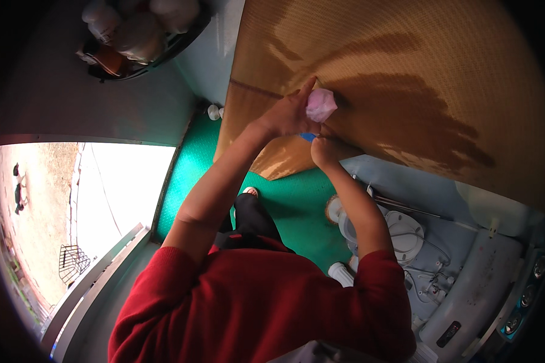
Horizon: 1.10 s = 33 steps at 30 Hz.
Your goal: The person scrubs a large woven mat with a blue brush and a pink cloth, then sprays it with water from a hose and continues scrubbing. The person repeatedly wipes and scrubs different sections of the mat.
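Observation:
My left hand [290, 111] is over a brown woven sheet [381, 59], one finger stretched out along it. A pale pink crumpled wad [321, 105], cloth or thin plastic, sits in the grip of this hand. Just below is my right hand [324, 147], bent at the wrist, its fingers mostly hidden. Between the two hands a small blue piece [308, 136] shows; which hand holds it I cannot tell. Dark shadows of the arms fall across the sheet, and its lower corner hangs above the green floor.
A green textured floor [299, 213] lies below. To the right are a white toilet [403, 231], pipes and a water heater [472, 281]. A corner shelf [177, 50] holds bottles at upper left. Through the left opening, a wire basket [71, 261] shows outside.

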Each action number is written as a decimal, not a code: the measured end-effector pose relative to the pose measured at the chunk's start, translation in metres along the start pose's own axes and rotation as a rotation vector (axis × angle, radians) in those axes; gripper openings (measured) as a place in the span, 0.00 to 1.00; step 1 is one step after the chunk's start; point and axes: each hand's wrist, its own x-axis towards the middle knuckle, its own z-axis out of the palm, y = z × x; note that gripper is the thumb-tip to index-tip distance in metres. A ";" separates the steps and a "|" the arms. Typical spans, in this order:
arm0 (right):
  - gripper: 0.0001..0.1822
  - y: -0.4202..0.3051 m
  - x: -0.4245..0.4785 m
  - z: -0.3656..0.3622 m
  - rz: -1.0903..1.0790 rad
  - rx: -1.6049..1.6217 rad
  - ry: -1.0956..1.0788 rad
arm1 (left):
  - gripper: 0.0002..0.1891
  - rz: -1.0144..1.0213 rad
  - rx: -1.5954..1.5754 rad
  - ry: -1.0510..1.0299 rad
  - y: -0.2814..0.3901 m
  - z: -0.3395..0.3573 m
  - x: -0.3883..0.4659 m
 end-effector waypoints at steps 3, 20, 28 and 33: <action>0.14 0.017 -0.016 -0.055 0.003 0.074 -0.044 | 0.59 -0.011 -0.017 0.006 -0.004 0.000 -0.003; 0.14 0.038 -0.048 -0.086 0.077 -0.047 -0.201 | 0.58 -0.017 -0.010 -0.004 0.003 0.002 0.001; 0.19 -0.006 0.016 0.025 0.169 0.011 -0.313 | 0.58 -0.050 -0.020 -0.039 0.010 0.000 0.000; 0.19 0.032 0.008 0.050 0.149 0.136 -0.253 | 0.59 -0.043 -0.010 -0.084 0.015 0.000 0.004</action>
